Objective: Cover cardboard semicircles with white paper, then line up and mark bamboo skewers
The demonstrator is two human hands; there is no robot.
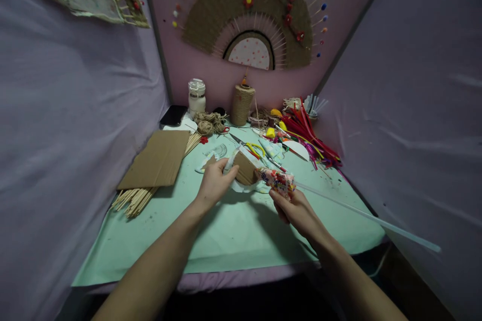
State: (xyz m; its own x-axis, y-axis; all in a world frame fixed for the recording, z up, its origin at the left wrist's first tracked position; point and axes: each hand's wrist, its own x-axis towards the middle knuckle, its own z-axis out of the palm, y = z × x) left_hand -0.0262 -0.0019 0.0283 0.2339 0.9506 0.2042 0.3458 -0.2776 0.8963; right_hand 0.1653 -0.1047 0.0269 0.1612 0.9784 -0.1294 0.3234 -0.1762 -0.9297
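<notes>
My left hand (217,180) pinches the left edge of a small cardboard piece (246,169), with its thumb on the brown face. Pale patterned fabric (241,188) shows around the edge of that piece. In my right hand (291,204) is a glue gun (277,180) with a colourful floral pattern, its nozzle at the right edge of the cardboard. A long translucent glue stick (371,216) juts out of its back toward the lower right. Yellow-handled scissors (254,149) lie just behind the cardboard.
Left on the green-covered table (158,241), a cardboard sheet (156,158) lies over thin wooden sticks (141,200). Along the back stand a jar (197,98) and a twine spool (242,105), with a phone (173,115) nearby. Red pipe cleaners (312,135) lie at right. A decorated fan (211,15) hangs behind.
</notes>
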